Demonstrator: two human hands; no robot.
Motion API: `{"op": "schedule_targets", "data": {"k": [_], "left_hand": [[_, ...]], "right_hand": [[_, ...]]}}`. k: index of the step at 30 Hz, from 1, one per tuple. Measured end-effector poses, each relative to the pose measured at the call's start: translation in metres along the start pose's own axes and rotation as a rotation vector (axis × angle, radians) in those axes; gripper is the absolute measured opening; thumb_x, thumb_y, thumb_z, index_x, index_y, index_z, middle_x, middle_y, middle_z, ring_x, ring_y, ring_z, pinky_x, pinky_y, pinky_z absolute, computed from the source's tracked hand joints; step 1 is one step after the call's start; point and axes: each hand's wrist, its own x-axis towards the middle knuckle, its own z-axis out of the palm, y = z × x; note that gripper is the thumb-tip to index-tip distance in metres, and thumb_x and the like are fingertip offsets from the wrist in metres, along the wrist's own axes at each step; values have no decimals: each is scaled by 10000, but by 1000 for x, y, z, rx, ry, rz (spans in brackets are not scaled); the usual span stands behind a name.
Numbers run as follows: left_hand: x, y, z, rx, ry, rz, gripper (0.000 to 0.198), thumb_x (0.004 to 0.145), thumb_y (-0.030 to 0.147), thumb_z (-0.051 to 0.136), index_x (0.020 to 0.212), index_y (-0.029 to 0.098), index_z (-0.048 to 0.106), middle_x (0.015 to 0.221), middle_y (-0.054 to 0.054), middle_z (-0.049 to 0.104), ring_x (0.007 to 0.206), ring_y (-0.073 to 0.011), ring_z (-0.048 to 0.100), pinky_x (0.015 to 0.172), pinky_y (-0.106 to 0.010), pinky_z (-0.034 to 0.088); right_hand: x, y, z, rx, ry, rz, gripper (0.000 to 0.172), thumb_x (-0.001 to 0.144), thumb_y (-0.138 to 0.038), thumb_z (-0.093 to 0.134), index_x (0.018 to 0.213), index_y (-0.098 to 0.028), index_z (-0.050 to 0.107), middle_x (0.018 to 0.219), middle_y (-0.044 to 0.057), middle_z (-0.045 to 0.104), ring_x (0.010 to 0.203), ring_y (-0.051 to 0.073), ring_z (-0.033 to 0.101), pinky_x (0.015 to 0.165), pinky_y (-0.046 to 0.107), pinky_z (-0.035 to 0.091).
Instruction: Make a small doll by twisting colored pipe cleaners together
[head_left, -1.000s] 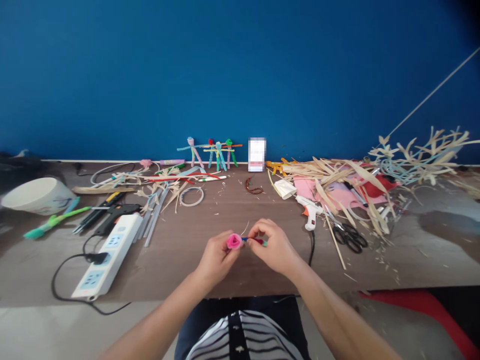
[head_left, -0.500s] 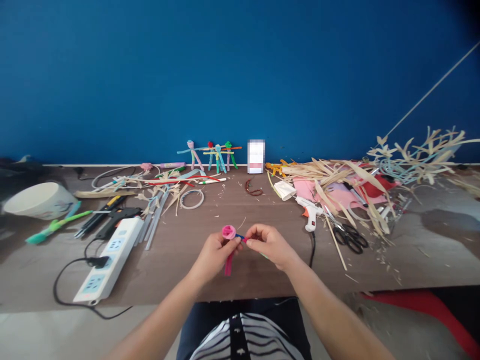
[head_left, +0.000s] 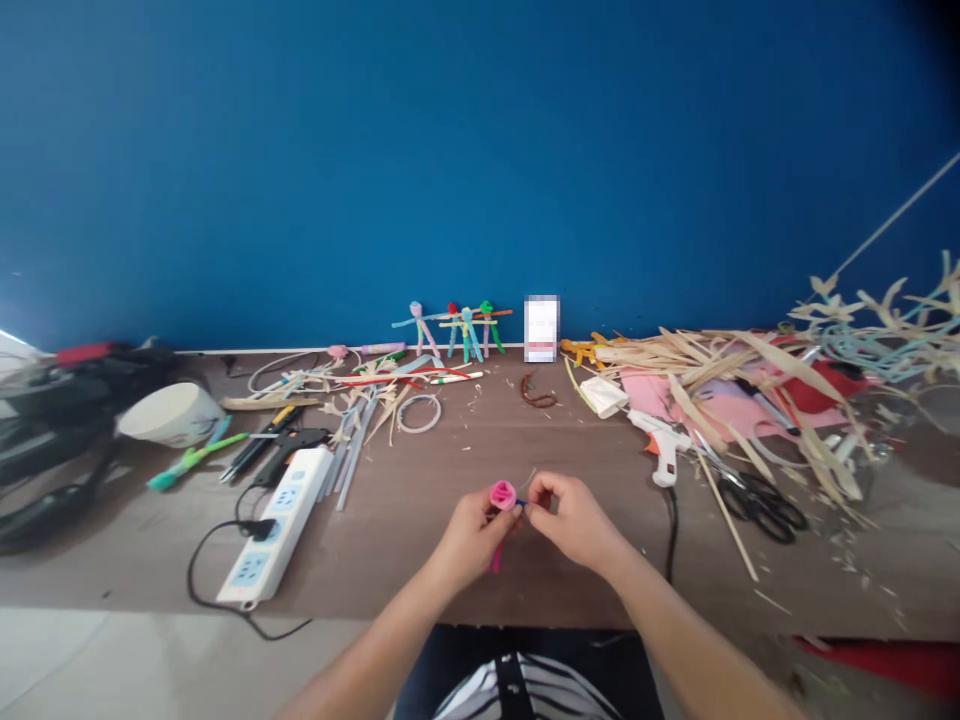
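Pink pipe-cleaner flower [head_left: 502, 495] in left hand [head_left: 472, 540], right hand [head_left: 574, 522] pinching its stem [head_left: 519, 503].

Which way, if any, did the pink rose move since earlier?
No clear move: the pink rose keeps its offset from the glue gun; the whole view shifted.

My left hand [head_left: 471, 542] and right hand [head_left: 574, 522] have drawn closer around the pink flower [head_left: 503, 495], and less of its pink strip [head_left: 495, 562] shows below. My view has swung left, bringing in a dark bundle [head_left: 67, 425] beyond the left edge of the tabletop [head_left: 405, 530].
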Motion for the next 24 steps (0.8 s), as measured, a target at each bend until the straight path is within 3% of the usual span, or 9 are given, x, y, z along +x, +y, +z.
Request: {"op": "schedule_targets", "data": {"k": [3,5,7,11,14,18,24], "left_hand": [[-1,-4,0,4,-18,-19,232,733,316,521,590,133,523,541,8,511,532,-101,462,526,-202,354],[1,-7,0,-114,-26,-98,228,720,321,540,604,125,541,553,-5,538,522,-99,479,530,-204,373],[4,-11,-2,-281,-4,-200,226,696,327,572,619,116,549,558,-13,556,483,-86,481,505,-200,381],[16,-16,-16,-595,115,-299,206,635,293,647,634,116,542,546,-5,568,415,-63,468,443,-185,391],[27,-16,-36,-766,223,-280,172,631,243,660,659,114,549,520,2,562,403,-68,468,417,-190,420],[40,-24,-61,-830,293,-239,123,673,206,624,663,116,540,517,-1,565,391,-71,474,393,-190,431],[45,-46,-66,-968,388,-133,194,790,293,486,670,143,515,559,4,566,438,-68,502,457,-185,453]], "right_hand": [[2,6,4,63,-44,53,86,637,-145,485,554,-162,493,524,-39,476,518,91,427,529,204,352],[3,9,5,98,-61,71,92,658,-174,494,570,-157,515,535,-32,496,524,94,436,532,209,360],[5,13,5,147,-76,76,80,674,-224,528,680,-152,562,604,-15,543,572,103,471,566,220,382],[8,30,3,248,6,130,301,676,-307,573,926,-142,550,753,20,574,671,125,520,638,247,413],[8,49,1,236,73,207,255,708,-336,531,862,-135,563,715,23,569,662,132,524,635,252,413],[10,61,-2,164,48,253,220,722,-330,493,792,-141,580,638,6,560,576,118,510,557,231,400],[52,54,-3,-155,41,87,228,763,-279,428,776,-137,607,638,21,611,556,122,544,539,216,413]]}}
